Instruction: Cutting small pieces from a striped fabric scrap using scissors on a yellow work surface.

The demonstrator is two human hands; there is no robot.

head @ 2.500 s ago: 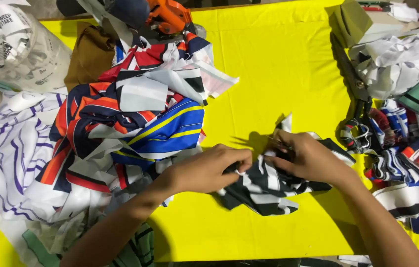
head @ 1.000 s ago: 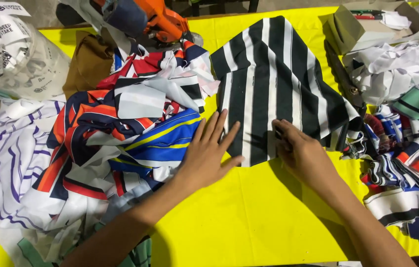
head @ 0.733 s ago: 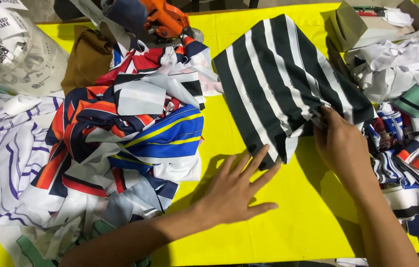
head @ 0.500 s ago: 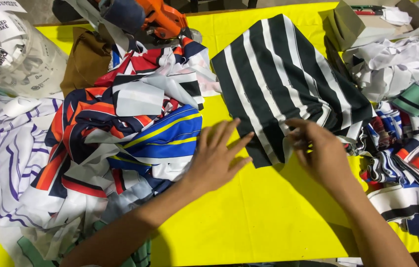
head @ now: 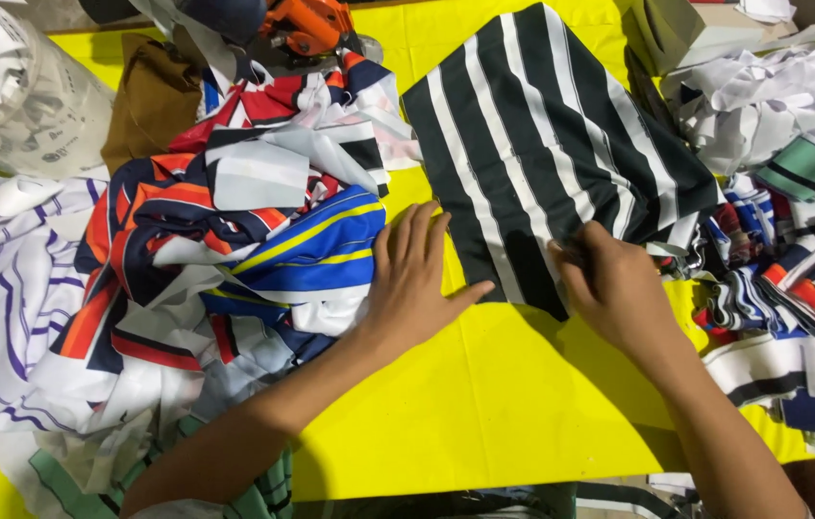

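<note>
Head view, one frame. Yellow bench [head: 484, 404] covered with fabric offcuts.

Striped cloth [head: 542, 144]: black with white stripes, spread flat on the bench, upper centre-right, turned at an angle so one corner points toward the person. Its right edge touches the scraps on that side.

Left hand [head: 412, 279]: palm down, fingers spread and straight, lying flat on the bench. Fingertips rest at the lower left edge of the striped cloth; the wrist side lies against the pile. Grip open, nothing held.

Right hand [head: 614, 288]: at the lower right edge of the striped cloth, fingers curled over the cloth edge. Grip closed on the cloth; thumb hidden under the hand.

Pile of fabric [head: 234, 240]: left of the left hand, crumpled pieces in blue, yellow, orange, red and white, continuing to a white piece with purple lines at far left.

Strips of fabric [head: 792, 298]: heaped along the right side, mixed colours.

Orange tool [head: 311, 24]: top edge, behind the pile, partly hidden.
</note>
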